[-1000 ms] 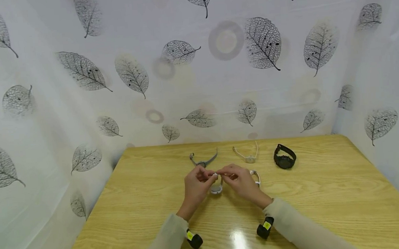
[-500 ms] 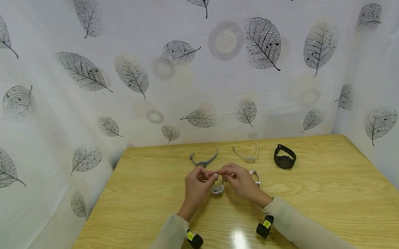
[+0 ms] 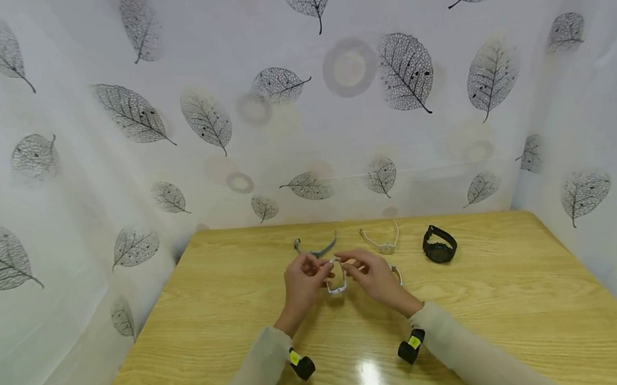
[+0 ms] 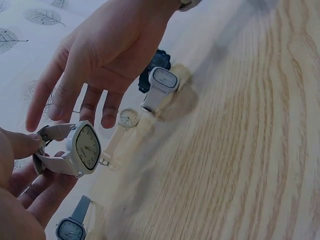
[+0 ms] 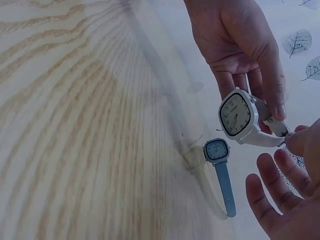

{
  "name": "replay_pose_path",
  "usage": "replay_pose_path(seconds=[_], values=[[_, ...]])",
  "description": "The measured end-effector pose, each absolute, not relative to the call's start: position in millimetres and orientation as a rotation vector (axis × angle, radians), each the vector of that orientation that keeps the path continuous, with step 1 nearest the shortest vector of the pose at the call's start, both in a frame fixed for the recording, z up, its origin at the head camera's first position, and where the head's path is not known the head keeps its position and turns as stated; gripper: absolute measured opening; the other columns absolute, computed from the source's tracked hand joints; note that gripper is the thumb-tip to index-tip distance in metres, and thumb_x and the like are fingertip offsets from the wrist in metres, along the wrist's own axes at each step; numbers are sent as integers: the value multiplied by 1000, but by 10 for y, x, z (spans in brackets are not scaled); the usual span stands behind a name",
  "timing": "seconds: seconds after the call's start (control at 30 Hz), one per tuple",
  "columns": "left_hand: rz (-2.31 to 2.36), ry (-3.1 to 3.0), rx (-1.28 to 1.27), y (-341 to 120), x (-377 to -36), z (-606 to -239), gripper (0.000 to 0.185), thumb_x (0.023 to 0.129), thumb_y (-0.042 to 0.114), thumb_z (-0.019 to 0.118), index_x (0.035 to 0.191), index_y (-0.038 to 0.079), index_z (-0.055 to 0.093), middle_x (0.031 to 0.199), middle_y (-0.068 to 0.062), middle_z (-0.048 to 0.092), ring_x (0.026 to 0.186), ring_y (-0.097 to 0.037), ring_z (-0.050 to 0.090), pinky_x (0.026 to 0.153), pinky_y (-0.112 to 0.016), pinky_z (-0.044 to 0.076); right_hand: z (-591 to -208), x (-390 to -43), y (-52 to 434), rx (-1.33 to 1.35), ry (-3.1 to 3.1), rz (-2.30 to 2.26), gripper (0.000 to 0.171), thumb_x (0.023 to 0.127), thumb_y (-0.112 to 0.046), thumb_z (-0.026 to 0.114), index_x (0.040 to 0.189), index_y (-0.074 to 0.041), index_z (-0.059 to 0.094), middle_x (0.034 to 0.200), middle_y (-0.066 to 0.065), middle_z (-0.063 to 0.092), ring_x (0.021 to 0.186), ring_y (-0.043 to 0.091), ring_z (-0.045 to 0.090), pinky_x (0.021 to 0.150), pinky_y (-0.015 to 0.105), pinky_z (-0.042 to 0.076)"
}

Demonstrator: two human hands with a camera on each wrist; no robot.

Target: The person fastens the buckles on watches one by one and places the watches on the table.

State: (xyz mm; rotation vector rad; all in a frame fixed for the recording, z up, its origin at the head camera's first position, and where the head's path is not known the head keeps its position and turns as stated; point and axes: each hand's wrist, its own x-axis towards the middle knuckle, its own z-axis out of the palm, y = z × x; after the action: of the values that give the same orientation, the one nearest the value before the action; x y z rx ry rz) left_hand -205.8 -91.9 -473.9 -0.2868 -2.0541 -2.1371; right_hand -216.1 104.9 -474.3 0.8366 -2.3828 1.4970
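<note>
My left hand [image 3: 302, 280] pinches a white square-faced watch [image 3: 336, 276] by its strap, thumb on top, and holds it just above the wooden table [image 3: 506, 298]. The left wrist view shows that white watch [image 4: 85, 148] in my left hand [image 4: 25, 200], dial toward the camera. My right hand [image 3: 373, 277] hovers beside it with straight, spread fingers. In the right wrist view a fingertip of my right hand [image 5: 280, 195] touches the strap end of the white watch [image 5: 239, 114].
Further back on the table lie a grey-blue watch [image 3: 315, 250], a cream watch [image 3: 382, 244] and a black watch [image 3: 439, 246]. Another white watch [image 3: 396, 272] peeks out behind my right hand. Leaf-print cloth [image 3: 123, 109] walls the table's back and sides.
The white watch has come up a little and turned upright between my hands. My right hand's fingers have straightened off the strap. My left hand keeps its pinch.
</note>
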Motion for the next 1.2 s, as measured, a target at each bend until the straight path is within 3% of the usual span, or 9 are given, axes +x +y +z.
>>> replay_pose_path(seconds=[0.2, 0.33, 0.6, 0.73, 0.93, 1.2], values=[[-2261, -2007, -173, -936, -2104, -4733, 21, 92, -2, 74, 95, -10, 55, 101, -30, 72, 82, -41, 75, 69, -53, 62, -4766, -2184, 1111, 812, -2442, 1598, 31, 105, -18, 62, 136, -16, 67, 125, 9, 69, 90, 32, 72, 72, 41, 62], [-2330, -1970, -129, -942, -2132, -4745, 22, 92, -4, 74, 96, -11, 54, 104, -36, 69, 79, -37, 76, 70, -53, 62, -4796, -2178, 1116, 814, -2468, 1634, 31, 105, -19, 63, 134, -13, 68, 128, 8, 68, 88, 32, 72, 72, 45, 62], [-2397, -1928, -103, -939, -2133, -4751, 20, 92, -3, 74, 96, -8, 55, 105, -37, 69, 80, -37, 76, 66, -43, 63, -4816, -2159, 1131, 855, -2502, 1670, 37, 104, -23, 63, 138, -7, 65, 131, 12, 67, 88, 31, 73, 74, 43, 62], [-2397, -1949, -108, -942, -2125, -4755, 19, 93, -1, 74, 105, -6, 61, 106, -37, 69, 83, -42, 75, 65, -42, 63, -4807, -2148, 1146, 905, -2500, 1715, 41, 104, -21, 64, 141, -4, 61, 133, 18, 64, 88, 32, 73, 75, 44, 62], [-2402, -1974, -114, -949, -2129, -4758, 28, 94, 1, 74, 120, -5, 65, 112, -39, 66, 89, -49, 72, 66, -42, 63, -4775, -2129, 1174, 942, -2534, 1790, 49, 101, -20, 68, 146, -6, 56, 145, 21, 55, 102, 27, 72, 82, 37, 61], [-2372, -2052, -141, -979, -2129, -4776, 27, 95, 3, 73, 119, -7, 65, 112, -35, 68, 86, -34, 76, 73, -45, 63, -4792, -2148, 1191, 960, -2549, 1852, 53, 100, -19, 70, 148, -5, 54, 148, 21, 53, 106, 24, 71, 85, 30, 59]])
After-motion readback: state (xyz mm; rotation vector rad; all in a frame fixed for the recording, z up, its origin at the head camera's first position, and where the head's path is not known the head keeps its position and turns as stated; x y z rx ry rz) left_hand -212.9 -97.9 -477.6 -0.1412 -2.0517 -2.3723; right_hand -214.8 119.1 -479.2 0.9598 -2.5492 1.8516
